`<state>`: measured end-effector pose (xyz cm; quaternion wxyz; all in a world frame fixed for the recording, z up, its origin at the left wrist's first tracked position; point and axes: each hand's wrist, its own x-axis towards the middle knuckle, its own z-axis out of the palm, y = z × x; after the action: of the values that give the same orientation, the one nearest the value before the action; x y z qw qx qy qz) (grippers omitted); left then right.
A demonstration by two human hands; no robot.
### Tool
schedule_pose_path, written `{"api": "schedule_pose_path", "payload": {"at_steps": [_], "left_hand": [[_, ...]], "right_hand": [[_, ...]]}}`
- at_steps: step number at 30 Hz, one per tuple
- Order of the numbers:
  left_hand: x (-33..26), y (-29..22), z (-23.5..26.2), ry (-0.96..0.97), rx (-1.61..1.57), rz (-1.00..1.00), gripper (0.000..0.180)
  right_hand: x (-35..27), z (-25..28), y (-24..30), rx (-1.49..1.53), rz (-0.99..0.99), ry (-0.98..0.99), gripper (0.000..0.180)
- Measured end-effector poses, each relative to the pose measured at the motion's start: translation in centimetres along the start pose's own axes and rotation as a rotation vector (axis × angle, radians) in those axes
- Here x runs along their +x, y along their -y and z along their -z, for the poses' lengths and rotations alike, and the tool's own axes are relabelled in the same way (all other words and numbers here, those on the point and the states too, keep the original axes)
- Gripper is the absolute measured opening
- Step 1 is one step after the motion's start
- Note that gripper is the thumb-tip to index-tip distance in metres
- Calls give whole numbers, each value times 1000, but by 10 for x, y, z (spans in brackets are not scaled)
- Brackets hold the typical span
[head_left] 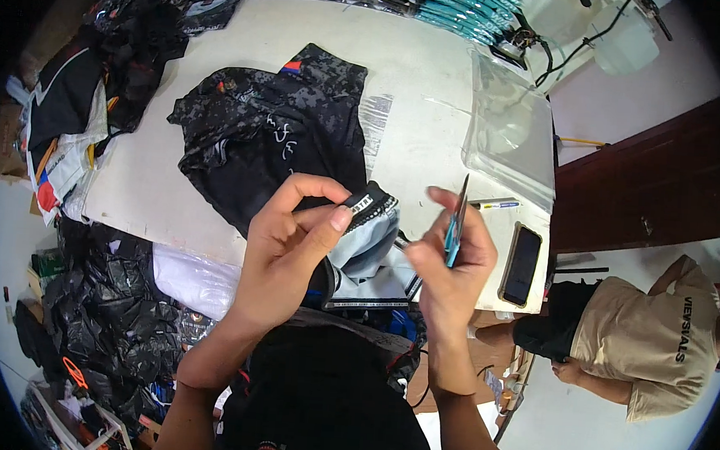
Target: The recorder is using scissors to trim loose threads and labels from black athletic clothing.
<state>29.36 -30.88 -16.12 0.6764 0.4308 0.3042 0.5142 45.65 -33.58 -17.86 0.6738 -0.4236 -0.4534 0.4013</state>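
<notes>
My left hand (283, 249) pinches the dark banded edge of a garment (368, 246) between thumb and fingers. The garment's pale grey-blue inner side shows, and its lower part hangs over the table's near edge. In my right hand (463, 260) is a small pair of scissors (454, 239) with teal handles, its dark blades pointing up and away from me. The blades stand apart from the held edge. Beyond my left hand lies a black shirt (257, 149) with grey camouflage patterning and white script. Whether it joins the held garment, I cannot tell.
On the white table (264, 33) lie a phone (521, 265), a pen (495, 203) and clear plastic bags (510, 127). Packed garments (468, 9) line the far edge. Black plastic bags (96, 300) heap at the left. A person in a tan shirt (645, 341) is at the right.
</notes>
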Motion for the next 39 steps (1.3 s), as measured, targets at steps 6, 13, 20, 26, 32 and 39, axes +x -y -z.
{"api": "schedule_pose_path", "payload": {"at_steps": [6, 13, 20, 26, 32, 39], "left_hand": [[2, 12, 6, 54, 173, 58, 16], [6, 18, 19, 64, -108, 103, 17], [6, 9, 16, 2, -160, 132, 30], [3, -2, 9, 46, 141, 71, 41], [-1, -3, 29, 90, 77, 91, 43], [2, -4, 54, 47, -90, 38, 28]], "right_hand": [[13, -20, -8, -318, 75, 98, 20], [24, -5, -10, -165, -36, -247, 10], [12, -12, -15, -20, -190, -117, 17], [9, -26, -3, -405, 52, 204, 17], [29, -19, -15, -213, -186, -142, 9], [36, -31, -24, 253, -621, 370, 26]]}}
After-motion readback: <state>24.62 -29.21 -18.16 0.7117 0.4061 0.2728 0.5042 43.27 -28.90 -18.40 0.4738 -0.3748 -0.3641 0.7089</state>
